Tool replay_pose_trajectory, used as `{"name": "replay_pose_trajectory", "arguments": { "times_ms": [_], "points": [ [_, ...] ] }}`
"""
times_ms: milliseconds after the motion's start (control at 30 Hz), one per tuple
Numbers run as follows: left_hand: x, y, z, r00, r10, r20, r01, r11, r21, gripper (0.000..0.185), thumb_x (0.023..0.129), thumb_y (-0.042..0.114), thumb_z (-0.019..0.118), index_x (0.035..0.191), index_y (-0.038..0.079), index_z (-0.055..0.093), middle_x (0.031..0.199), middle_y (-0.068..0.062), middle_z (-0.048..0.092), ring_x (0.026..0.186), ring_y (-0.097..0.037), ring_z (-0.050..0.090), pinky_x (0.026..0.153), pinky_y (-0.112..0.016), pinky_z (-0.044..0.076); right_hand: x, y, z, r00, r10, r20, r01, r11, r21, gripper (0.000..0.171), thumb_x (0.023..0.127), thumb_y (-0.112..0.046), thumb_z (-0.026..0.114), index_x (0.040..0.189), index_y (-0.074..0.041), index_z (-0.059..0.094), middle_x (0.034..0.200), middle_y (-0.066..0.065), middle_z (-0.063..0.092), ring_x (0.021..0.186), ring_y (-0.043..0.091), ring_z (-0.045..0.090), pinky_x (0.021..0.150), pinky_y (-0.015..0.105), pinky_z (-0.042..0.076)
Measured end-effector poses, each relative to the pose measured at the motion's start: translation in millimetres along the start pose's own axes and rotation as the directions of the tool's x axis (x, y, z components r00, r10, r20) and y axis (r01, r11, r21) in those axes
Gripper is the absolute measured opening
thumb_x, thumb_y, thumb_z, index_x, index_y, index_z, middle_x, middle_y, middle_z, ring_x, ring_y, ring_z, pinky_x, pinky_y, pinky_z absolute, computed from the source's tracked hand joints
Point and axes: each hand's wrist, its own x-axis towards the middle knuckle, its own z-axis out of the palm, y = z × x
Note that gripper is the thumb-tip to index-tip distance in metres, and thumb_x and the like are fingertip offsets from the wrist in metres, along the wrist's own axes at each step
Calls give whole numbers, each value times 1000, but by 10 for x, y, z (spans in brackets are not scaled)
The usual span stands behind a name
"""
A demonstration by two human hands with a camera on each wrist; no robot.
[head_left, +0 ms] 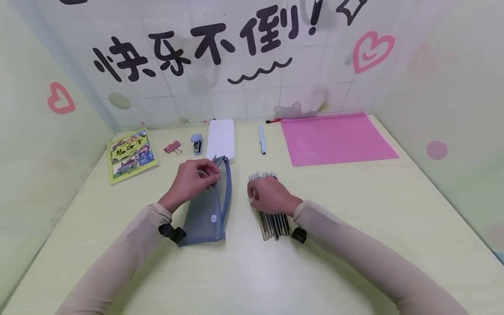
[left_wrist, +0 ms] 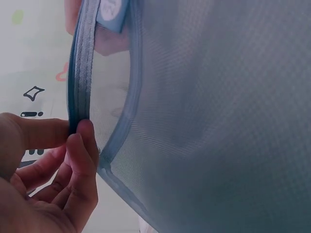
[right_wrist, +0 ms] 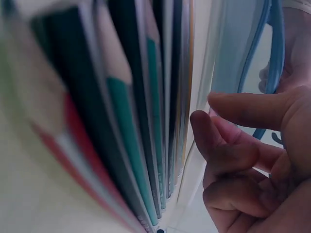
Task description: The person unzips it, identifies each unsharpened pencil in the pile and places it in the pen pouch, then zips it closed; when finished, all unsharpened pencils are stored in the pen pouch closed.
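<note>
Pencils (head_left: 271, 221) half hidden under right hand (head_left: 269, 195) (fingertip contact unclear)

far edge of table (head_left: 354, 210) — comic book (head_left: 131, 155), pink binder clip (head_left: 173, 147), white case (head_left: 221, 139), pen (head_left: 261, 140), pink folder (head_left: 334, 138).

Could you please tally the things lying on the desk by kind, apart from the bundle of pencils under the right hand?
Mesh pouch: 1
White case: 1
Pen: 1
Pink folder: 1
Booklet: 1
Binder clip: 1
Small blue-white item: 1
Total: 7
</note>
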Motion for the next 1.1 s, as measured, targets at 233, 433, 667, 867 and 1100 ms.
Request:
{"name": "replay_pose_trajectory", "arguments": {
  "times_ms": [233, 433, 667, 867, 1100],
  "points": [
    [-7, -18, -14, 998, -57, 11, 58, 998, -16, 13, 91, 12, 72, 101, 5, 72, 88, -13, 73, 70, -16, 69, 65, -26, 61, 108, -111, 48, 993, 108, 45, -102, 989, -111, 15, 77, 0, 73, 76, -10, 61, 66, -2, 49, 62, 14, 44, 53, 23, 35],
    [-42, -18, -18, 997, -70, 7, 70, 997, -13, 12, 91, 12, 73, 100, 4, 72, 88, -14, 74, 69, -15, 69, 66, -28, 62, 134, -221, 92, 989, 118, 85, -106, 984, -140, 15, 77, 1, 74, 82, -9, 65, 74, 1, 58, 69, 16, 50, 55, 23, 40],
    [-21, -10, -10, 998, -69, 9, 69, 997, -36, 12, 89, 11, 74, 100, 5, 73, 87, -13, 73, 69, -14, 69, 66, -27, 63, 188, -253, 143, 986, 143, 84, -140, 989, -45, 20, 73, 1, 74, 91, -8, 69, 82, 4, 67, 69, 16, 56, 54, 22, 47],
    [-12, 23, 23, 997, -74, 18, 75, 996, -57, 13, 88, 10, 75, 100, 4, 74, 88, -14, 74, 69, -14, 69, 65, -27, 63, 173, -176, 71, 982, 185, 47, -190, 974, 126, 33, 74, -6, 77, 107, -8, 71, 73, 3, 63, 55, 10, 48, 49, 21, 41],
    [-19, 48, 57, 999, -49, 2, 49, 994, -98, 14, 88, 10, 76, 100, 3, 75, 87, -15, 75, 67, -13, 71, 65, -29, 64, 187, -109, -178, 970, 176, -170, -86, 895, 437, 36, 79, -6, 73, 114, -11, 69, 70, 4, 71, 56, 12, 61, 48, 22, 44]
  ]
}}
